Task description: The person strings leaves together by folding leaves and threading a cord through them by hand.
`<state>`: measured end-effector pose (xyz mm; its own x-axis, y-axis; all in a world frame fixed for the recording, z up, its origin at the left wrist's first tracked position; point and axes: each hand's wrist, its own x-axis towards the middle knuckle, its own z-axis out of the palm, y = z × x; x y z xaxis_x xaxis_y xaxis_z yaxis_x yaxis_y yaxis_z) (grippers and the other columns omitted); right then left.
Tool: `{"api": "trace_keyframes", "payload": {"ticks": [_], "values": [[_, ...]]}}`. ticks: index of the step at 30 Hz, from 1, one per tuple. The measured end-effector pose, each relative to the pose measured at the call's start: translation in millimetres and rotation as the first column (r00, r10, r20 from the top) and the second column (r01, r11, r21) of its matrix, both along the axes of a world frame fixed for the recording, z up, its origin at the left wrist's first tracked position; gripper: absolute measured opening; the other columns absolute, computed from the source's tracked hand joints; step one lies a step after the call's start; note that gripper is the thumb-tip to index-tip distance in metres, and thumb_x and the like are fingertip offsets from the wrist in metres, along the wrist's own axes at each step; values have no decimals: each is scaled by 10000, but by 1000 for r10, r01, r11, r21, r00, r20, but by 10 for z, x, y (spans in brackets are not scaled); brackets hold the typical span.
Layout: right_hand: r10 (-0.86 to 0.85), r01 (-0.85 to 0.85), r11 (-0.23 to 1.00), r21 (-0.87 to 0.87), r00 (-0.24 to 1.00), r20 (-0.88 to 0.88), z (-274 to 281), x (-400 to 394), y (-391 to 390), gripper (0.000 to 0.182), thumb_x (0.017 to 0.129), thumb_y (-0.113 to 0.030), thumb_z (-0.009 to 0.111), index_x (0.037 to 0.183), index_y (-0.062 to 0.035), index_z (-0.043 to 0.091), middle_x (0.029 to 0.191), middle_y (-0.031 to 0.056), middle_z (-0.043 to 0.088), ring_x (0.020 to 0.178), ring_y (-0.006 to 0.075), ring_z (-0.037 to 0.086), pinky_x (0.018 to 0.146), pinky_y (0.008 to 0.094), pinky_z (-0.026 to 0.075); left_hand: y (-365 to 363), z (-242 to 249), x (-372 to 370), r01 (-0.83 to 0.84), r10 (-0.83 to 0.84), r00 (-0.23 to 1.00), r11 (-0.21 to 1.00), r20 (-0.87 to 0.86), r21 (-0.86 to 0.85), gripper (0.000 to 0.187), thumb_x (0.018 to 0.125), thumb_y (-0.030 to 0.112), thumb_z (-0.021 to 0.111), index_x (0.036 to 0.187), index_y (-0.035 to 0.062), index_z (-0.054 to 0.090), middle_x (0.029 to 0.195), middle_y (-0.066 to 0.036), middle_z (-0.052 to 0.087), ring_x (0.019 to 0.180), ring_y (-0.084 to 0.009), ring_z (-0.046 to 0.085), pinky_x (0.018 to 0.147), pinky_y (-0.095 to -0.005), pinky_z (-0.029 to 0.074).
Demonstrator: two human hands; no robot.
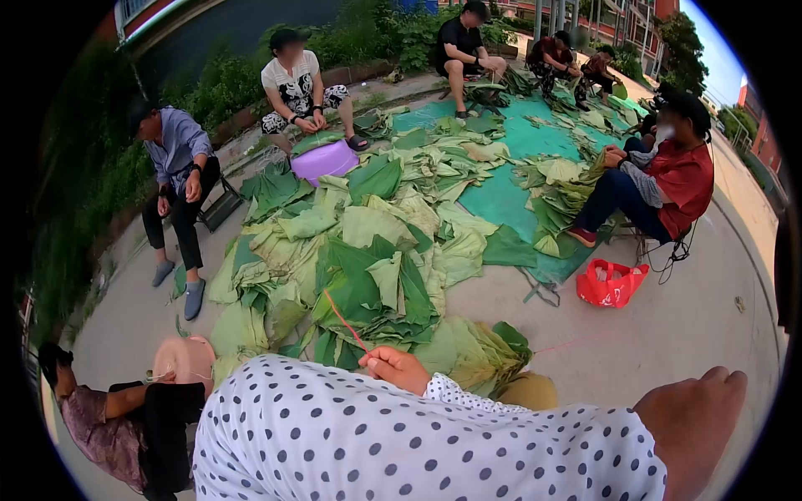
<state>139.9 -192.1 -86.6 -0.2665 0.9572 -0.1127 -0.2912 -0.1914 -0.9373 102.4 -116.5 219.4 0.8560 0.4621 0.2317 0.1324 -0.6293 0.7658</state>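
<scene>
My left arm in a white sleeve with dark dots crosses low in front of me. At its end on the right, my left hand [695,426] is closed in a fist; what it holds, if anything, is hidden. Behind that sleeve my right hand [396,368] pinches a red string [344,318], whose free end sticks up to the left. A folded bundle of large pale green leaves [469,354] lies just beyond my right hand. From the bundle's right side a thin, faint pink line [576,343] runs rightward. A tan rounded thing [530,391] shows under the bundle.
Ahead spreads a heap of large green leaves [368,225], partly over a green sheet [501,204]. Around it stand a purple basin [324,162], a pink tub [184,362] and a red bag [611,284]. Several people sit about the heap, one close at lower left [109,417].
</scene>
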Motion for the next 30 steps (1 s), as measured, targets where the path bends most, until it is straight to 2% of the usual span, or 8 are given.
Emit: {"api": "trace_keyframes", "payload": {"ticks": [7, 11, 15, 18, 21, 23, 25, 30], "values": [[-99, 90, 989, 120, 993, 69, -199, -41, 25, 229, 992, -208, 478, 1087, -20, 568, 737, -4, 563, 636, 48, 495, 603, 210, 435, -412, 21, 232, 176, -176, 984, 984, -33, -15, 316, 899, 157, 549, 1171, -5, 540, 980, -63, 623, 799, -132, 605, 706, -264, 494], [-6, 0, 995, 103, 998, 60, -75, 27, -4, 203, 986, -174, 475, 1083, -18, 562, 732, -1, 568, 654, 52, 505, 622, 220, 442, -665, 33, 299, 302, -303, 952, 953, -47, -24, 319, 899, 160, 550, 1172, -5, 541, 982, -63, 624, 800, -133, 606, 707, -263, 495], [-35, 31, 995, 97, 999, 33, -292, -34, 68, 192, 983, -171, 477, 1082, -37, 573, 727, -7, 569, 649, 48, 501, 617, 213, 437, -972, 57, 292, 439, -440, 897, 898, -45, -19, 322, 899, 163, 550, 1174, -4, 542, 983, -62, 625, 801, -134, 607, 707, -262, 495], [-3, 0, 999, 36, 997, 72, -58, -22, 38, 193, 981, -181, 484, 1076, -43, 582, 721, -21, 565, 647, 36, 493, 613, 207, 431, -1088, 19, 290, 492, -493, 869, 870, -33, -39, 324, 899, 165, 551, 1175, -4, 543, 984, -62, 626, 802, -135, 608, 707, -262, 496], [-56, 45, 995, 94, 992, 116, -94, 9, 14, 181, 982, -178, 485, 1055, -44, 582, 713, -25, 566, 629, 33, 487, 593, 200, 421, -1112, -86, 217, 511, -511, 859, 859, -16, -30, 326, 900, 168, 551, 1176, -4, 544, 985, -62, 626, 802, -135, 609, 707, -262, 496], [24, -22, 997, 76, 1000, -19, -87, -13, 54, 171, 983, -159, 475, 1050, -37, 574, 716, -6, 568, 603, 43, 490, 576, 202, 424, -1129, -164, 194, 511, -511, 859, 859, -22, -24, 327, 900, 169, 551, 1177, -4, 544, 985, -62, 627, 803, -136, 609, 707, -261, 497], [46, -45, 999, 20, 998, -38, 11, 53, 18, 167, 983, -141, 463, 1053, -27, 564, 721, 13, 571, 571, 55, 493, 551, 212, 434, -1085, -190, 101, 491, -491, 871, 871, -20, -12, 328, 900, 171, 552, 1177, -4, 545, 986, -62, 627, 803, -136, 610, 707, -261, 497], [-6, 5, 1000, -9, 1000, -23, -19, -54, 8, 180, 979, -150, 461, 1053, -19, 559, 719, 18, 564, 550, 71, 501, 527, 228, 447, -772, -175, -65, 301, -300, 953, 954, -36, 14, 331, 900, 175, 552, 1179, -3, 546, 988, -61, 629, 804, -137, 611, 708, -260, 498]]}}
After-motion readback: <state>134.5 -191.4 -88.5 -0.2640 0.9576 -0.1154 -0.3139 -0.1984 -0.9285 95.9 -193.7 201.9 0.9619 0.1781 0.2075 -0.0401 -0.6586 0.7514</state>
